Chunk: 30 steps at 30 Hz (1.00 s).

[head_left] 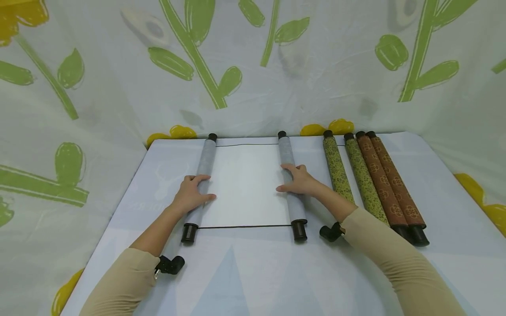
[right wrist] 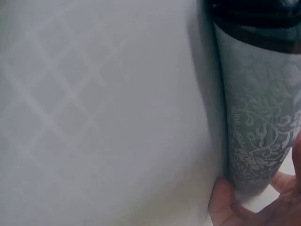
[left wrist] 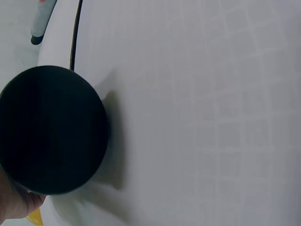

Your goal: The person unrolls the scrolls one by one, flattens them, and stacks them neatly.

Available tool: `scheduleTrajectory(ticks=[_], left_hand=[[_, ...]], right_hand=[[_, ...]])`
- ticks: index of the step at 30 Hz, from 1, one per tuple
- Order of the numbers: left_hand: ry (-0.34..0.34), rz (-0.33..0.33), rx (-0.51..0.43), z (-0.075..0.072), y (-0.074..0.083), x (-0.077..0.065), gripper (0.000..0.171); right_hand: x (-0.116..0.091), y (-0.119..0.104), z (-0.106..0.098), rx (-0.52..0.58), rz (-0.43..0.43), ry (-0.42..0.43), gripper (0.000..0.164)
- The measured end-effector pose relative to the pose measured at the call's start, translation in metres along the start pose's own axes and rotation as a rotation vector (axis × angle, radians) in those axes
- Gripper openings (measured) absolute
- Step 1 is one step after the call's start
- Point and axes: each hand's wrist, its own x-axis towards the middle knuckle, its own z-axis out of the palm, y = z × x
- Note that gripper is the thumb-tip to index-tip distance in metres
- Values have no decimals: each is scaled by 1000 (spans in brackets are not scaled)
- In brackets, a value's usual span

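Observation:
A grey hanging scroll lies partly unrolled on the table, its white sheet [head_left: 245, 184] spread between two black-capped rolls. My left hand [head_left: 187, 193] grips the left roll [head_left: 207, 158] near its middle, with the thumb on the sheet side. On the right roll [head_left: 286, 151], my right hand [head_left: 301, 181] holds on at about the same height. In the left wrist view a black end knob [left wrist: 51, 129] covers most of that hand. Floral-patterned grey cloth [right wrist: 256, 103] shows in the right wrist view, fingers [right wrist: 221, 197] bent around it.
Right of the scroll lie two green patterned rolls [head_left: 339, 166] with a pale strip between them. Beside them are two brown flower-patterned rolls [head_left: 381, 180]. The pale table [head_left: 253, 276] meets a hanging cloth with green leaves [head_left: 292, 30] at the back.

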Motion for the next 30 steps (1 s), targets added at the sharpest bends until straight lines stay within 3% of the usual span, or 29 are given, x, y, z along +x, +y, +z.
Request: scheduleTrajectory(ticks=[7,16,23,30], left_hand=[[6,-5,12,-2,0,-1,76],[5,-19,-12,-7,-1,-1,75],[14,8,-37,-9,-8,-2,67],[-6,16,-1,-11,-9,-2,65]], right_hand=[[-1,0,1,-22,14,41,94],[-5,1,-4,5,14,55,92],[-8,6,-9,-47,-9,-7,80],[-5,11,-14,-56,15,-72,74]])
